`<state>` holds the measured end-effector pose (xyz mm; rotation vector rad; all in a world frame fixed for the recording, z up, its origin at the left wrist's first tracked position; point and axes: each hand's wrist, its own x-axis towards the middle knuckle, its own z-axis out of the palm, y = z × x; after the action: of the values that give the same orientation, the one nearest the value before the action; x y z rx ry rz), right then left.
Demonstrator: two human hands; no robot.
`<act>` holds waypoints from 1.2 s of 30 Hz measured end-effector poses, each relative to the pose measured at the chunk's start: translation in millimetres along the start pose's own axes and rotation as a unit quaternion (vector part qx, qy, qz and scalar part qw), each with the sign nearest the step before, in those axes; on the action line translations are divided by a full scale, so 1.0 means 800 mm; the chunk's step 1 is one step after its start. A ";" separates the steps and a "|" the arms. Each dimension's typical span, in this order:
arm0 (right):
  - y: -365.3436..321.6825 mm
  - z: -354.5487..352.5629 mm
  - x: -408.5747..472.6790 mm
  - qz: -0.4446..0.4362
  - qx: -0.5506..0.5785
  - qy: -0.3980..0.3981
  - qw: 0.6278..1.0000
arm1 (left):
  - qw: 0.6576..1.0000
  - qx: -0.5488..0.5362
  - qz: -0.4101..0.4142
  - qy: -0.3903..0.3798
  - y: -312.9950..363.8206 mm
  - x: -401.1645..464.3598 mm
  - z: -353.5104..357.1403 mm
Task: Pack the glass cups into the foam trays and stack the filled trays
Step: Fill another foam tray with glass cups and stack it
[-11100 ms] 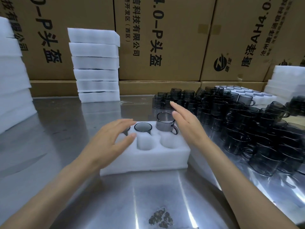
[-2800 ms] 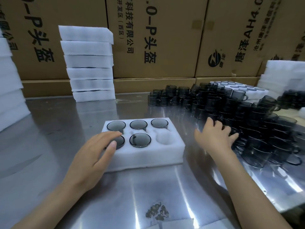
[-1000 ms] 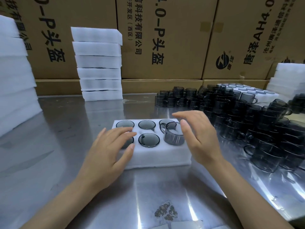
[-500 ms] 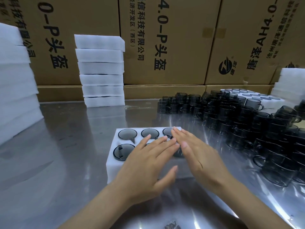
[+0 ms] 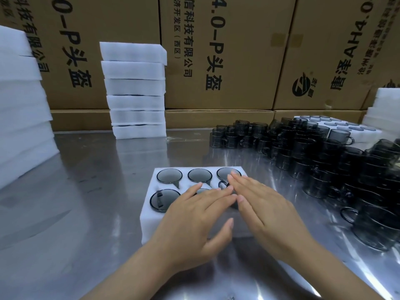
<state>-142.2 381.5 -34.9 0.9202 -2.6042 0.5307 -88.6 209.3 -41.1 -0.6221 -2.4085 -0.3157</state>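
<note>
Cups (image 5: 337, 167), dark glass, stand crowded on the right of the metal table (image 5: 91, 191), and the foam tray (image 5: 149, 215) lies in the middle with cups sunk in its pockets. Both hands are flat with straight fingers and hold nothing: the left hand (image 5: 194, 221) and right hand (image 5: 266, 211) press on the tray's near-right cups. I judge the packing step is ending; next the full tray should be gripped at its sides and carried to a stack (image 5: 135, 89).

Foam tray (image 5: 149, 215) near centre on the table (image 5: 86, 191)
Loose cups (image 5: 324, 156) right, tray stack (image 5: 136, 92) far left, boxes (image 5: 227, 50) behind
</note>
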 end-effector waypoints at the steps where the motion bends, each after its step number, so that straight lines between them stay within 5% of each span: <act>1: 0.000 0.000 0.000 -0.001 0.011 0.008 1.000 | 1.000 -0.002 0.001 0.001 0.000 -0.001 0.001; 16: -0.002 0.000 -0.006 -0.006 0.090 0.088 0.992 | 0.998 0.061 0.032 -0.008 0.006 -0.016 0.014; 36: -0.004 0.003 -0.008 0.018 -0.050 -0.064 0.997 | 0.998 0.068 -0.012 0.003 0.011 -0.010 0.020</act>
<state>-135.7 381.7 -38.7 0.9039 -2.7376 0.3578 -87.1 219.9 -58.1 -0.5313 -2.4088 -0.1616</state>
